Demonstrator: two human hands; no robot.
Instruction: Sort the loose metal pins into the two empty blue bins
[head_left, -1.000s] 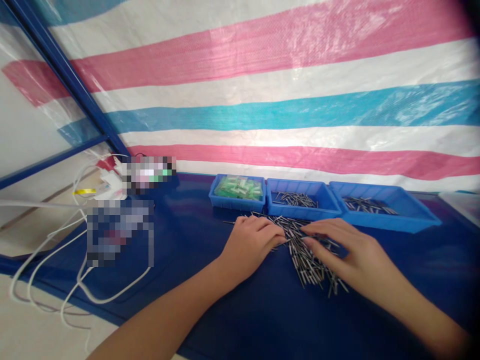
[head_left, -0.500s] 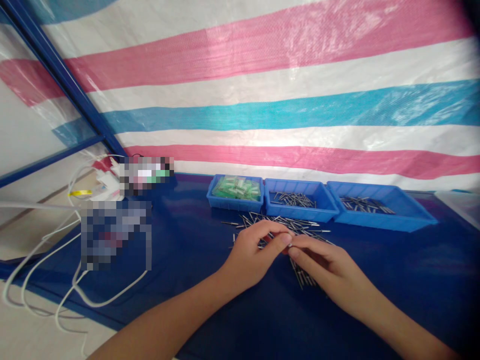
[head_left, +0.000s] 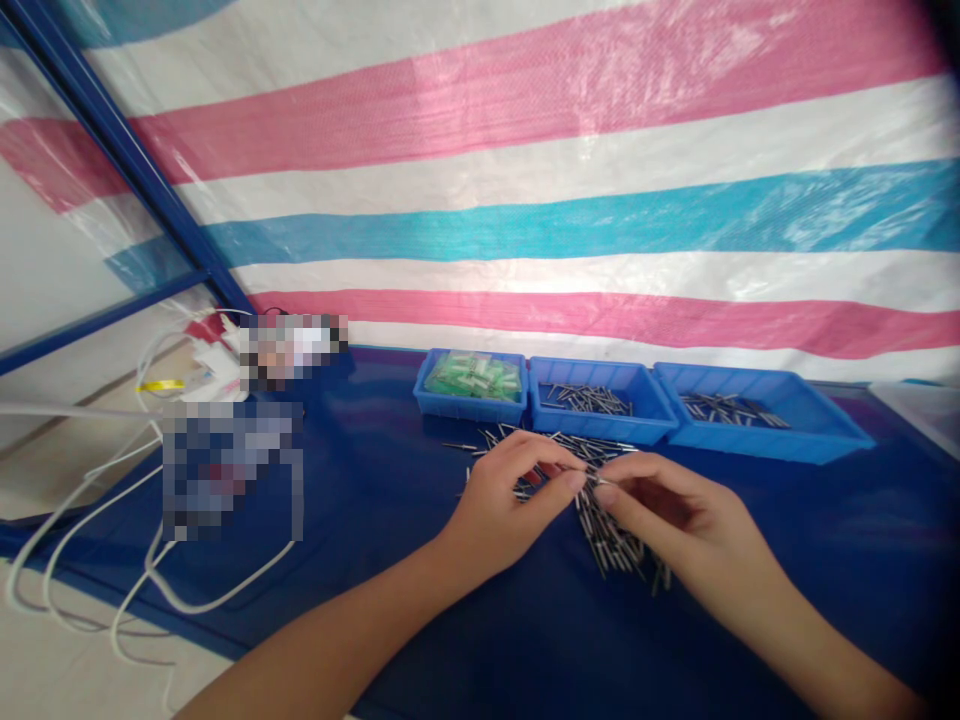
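Left hand (head_left: 504, 495) and right hand (head_left: 679, 508) meet fingertip to fingertip, both pinching a metal pin (head_left: 590, 478) just above the pile of pins (head_left: 615, 540). Blue trays (head_left: 592, 427) stand close behind, within reach.

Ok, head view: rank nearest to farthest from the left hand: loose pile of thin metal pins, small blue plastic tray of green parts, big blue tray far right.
1. Loose pile of thin metal pins: at the left hand fingertips.
2. Small blue plastic tray of green parts: just behind it.
3. Big blue tray: far right.
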